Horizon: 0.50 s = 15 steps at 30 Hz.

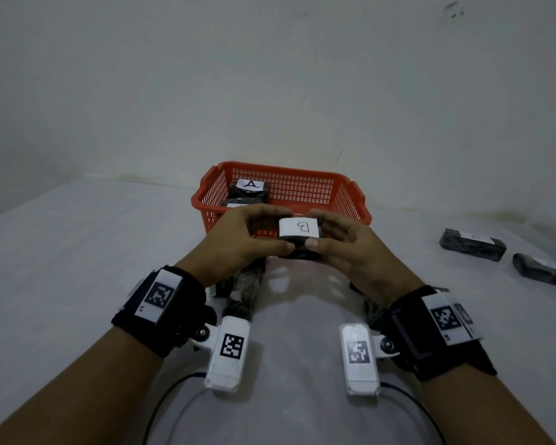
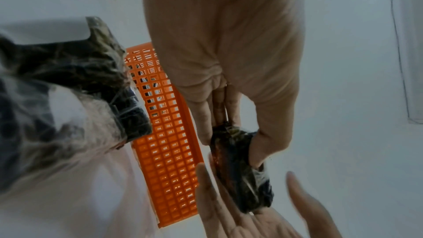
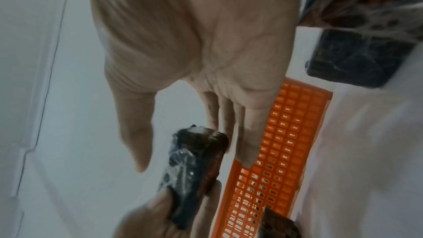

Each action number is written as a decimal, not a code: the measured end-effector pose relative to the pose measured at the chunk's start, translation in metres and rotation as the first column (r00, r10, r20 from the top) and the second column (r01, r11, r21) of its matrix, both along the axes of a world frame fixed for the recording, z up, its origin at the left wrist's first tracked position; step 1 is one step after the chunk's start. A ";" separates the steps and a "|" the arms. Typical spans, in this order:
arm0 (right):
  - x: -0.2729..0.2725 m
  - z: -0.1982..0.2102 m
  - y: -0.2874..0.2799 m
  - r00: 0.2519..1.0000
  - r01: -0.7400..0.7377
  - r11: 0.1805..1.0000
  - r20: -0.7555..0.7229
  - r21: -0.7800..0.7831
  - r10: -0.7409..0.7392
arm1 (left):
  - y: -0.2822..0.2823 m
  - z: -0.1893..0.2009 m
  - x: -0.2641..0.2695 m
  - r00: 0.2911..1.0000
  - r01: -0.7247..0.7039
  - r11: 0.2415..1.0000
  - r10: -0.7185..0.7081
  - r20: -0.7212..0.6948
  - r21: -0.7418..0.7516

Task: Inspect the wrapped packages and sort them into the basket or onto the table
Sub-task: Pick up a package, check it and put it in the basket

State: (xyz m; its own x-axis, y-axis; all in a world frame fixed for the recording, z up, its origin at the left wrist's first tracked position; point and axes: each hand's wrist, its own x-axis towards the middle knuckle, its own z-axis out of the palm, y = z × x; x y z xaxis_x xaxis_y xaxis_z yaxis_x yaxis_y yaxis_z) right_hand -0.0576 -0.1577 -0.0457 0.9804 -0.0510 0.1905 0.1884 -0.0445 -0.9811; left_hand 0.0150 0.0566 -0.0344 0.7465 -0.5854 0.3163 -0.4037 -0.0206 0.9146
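Note:
I hold a dark film-wrapped package (image 1: 297, 250) with a white label marked B above the table, just in front of the orange basket (image 1: 350, 200). My left hand (image 1: 283, 231) pinches its left end between thumb and fingers, as the left wrist view shows (image 2: 228, 151). My right hand (image 1: 326, 232) cups the right end, fingers curled behind and thumb at the front edge. In the right wrist view the package (image 3: 192, 173) lies between both hands. Inside the basket sits a package labelled A (image 1: 249, 191), with another package (image 1: 238, 205) in front of it.
Two more dark packages (image 1: 472, 248) (image 1: 543, 274) lie on the white table at the right. Further wrapped packages (image 1: 241, 284) lie on the table under my hands. A pale wall rises behind the basket. Cables run from the wrist cameras toward me.

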 end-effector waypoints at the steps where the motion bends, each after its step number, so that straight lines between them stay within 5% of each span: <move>1: -0.001 0.002 0.002 0.999 -0.022 1.000 -0.038 0.019 0.022 | 0.000 0.000 -0.001 1.000 0.001 1.000 -0.001 0.000 -0.006; 7: -0.001 0.001 0.003 0.992 0.098 0.994 -0.084 0.057 -0.093 | -0.008 0.002 -0.007 0.991 0.099 0.994 -0.102 -0.091 -0.037; 15: -0.003 0.000 0.007 0.994 0.106 0.993 -0.029 -0.044 -0.108 | -0.007 -0.002 -0.006 0.997 -0.025 0.999 0.023 -0.069 -0.023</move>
State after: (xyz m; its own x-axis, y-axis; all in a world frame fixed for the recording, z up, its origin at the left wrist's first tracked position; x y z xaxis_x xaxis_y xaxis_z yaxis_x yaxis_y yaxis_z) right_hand -0.0606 -0.1507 -0.0454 0.9751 -0.1486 0.1645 0.1500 -0.1042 -0.9832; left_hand 0.0094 0.0494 -0.0365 0.7809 -0.5597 0.2774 -0.3393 -0.0071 0.9407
